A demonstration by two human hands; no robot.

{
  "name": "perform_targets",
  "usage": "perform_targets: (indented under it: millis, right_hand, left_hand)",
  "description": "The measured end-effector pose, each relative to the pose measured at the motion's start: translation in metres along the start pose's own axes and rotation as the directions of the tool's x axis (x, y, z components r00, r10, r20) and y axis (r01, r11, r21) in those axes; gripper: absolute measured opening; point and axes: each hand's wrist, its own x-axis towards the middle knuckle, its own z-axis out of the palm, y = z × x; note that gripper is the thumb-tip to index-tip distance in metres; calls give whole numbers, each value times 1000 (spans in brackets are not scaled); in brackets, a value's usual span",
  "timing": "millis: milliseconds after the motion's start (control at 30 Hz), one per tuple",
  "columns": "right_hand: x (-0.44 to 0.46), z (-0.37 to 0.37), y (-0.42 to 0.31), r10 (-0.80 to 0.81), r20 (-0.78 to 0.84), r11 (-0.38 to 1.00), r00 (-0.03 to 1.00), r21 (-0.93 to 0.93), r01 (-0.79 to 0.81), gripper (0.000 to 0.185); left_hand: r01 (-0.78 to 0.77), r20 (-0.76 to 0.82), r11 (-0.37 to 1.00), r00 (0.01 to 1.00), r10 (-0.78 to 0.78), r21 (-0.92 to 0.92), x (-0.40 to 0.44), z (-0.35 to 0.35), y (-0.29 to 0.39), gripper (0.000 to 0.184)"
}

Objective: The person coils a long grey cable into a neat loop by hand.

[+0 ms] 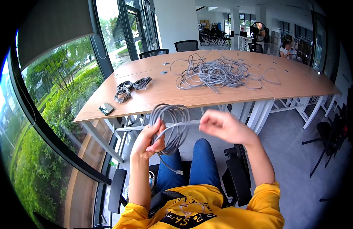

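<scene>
My left hand (150, 139) is closed around a looped coil of grey network cable (172, 128), held up above my lap. From the coil a short tail hangs down, ending in a clear plastic plug (179, 172). To the right of the coil, my right hand (221, 126) has its fingers curled together. A strand of the same cable runs sideways from the coil to these fingertips, and they appear pinched on it. On the table (153, 97) in front lies a large tangled heap of grey cable (222, 72). Tied bundles of cable (126, 88) rest nearer the left end.
A phone (106, 109) lies at the table's left front corner. Black chairs (186, 46) stand behind the table, and another chair (329, 133) is at the right. My chair's armrests (237, 175) flank me. Windows line the left. Another person (285, 49) sits at the far right.
</scene>
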Motion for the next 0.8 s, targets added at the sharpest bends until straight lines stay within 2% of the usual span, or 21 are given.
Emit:
perform_targets:
  millis: [33,67,100,133,167,233,267,300,333,400,433,500,567,633,700,767,800]
  right_hand:
    - [3,1,-2,-250,-204,966,947,15,258,23]
    - [3,-4,-10,-221,-250,970,943,-154,186,15]
    - [7,-4,-19,-219,-254,971,942,-151,185,15]
    - [13,-3,-26,-385,-281,874,879,-417,250,13]
    - [17,-2,-31,-541,-257,708,801,-653,269,12]
    - [22,-4,-36,-539,-258,695,802,-674,250,11]
    - [23,-6,-35,-493,-285,703,822,-687,183,13]
    - [23,-9,-33,-446,-312,706,839,-698,116,14]
    - [22,-11,-31,-420,-362,754,832,-649,98,16]
    - [20,-9,-28,-455,-342,738,823,-662,133,17]
    - [19,-9,-27,-484,-327,725,812,-669,163,17]
    - [19,-8,-29,-480,-317,716,818,-680,157,17]
    - [21,-10,-27,-447,-326,728,833,-674,127,16]
    - [23,-7,-18,-472,-342,729,813,-670,142,18]
    - [25,-4,-11,-500,-358,728,789,-667,158,20]
    - [28,3,-6,-494,-410,766,766,-623,160,22]
    - [27,4,-3,-439,-406,793,802,-595,133,23]
  left_hand:
    - [57,8,998,998,-57,-3,1,-2,-3,30]
    - [72,81,997,994,-72,4,2,-1,-7,30]
    - [86,156,996,984,-87,12,4,1,-12,31]
    - [111,267,992,960,-90,-65,6,1,-16,32]
    - [116,267,991,959,-95,-65,6,2,-19,32]
    - [163,373,953,926,-59,-255,3,5,-23,35]
    - [152,358,943,933,-38,-297,1,7,-22,35]
    - [150,359,943,933,-36,-296,0,8,-20,35]
    - [117,287,954,957,-34,-277,-1,9,-17,35]
    - [77,163,978,986,-45,-193,-2,12,-17,39]
    - [76,164,978,985,-44,-194,-2,12,-18,39]
    - [125,305,964,951,-49,-235,-2,11,-22,41]
    - [140,315,953,948,-50,-270,-2,12,-24,45]
    - [174,391,912,920,-17,-370,-1,12,-23,47]
    - [205,404,909,914,-45,-364,-3,13,-25,49]
    - [250,482,899,875,-51,-358,-3,13,-28,49]
    - [241,490,896,871,-31,-372,-3,15,-27,49]
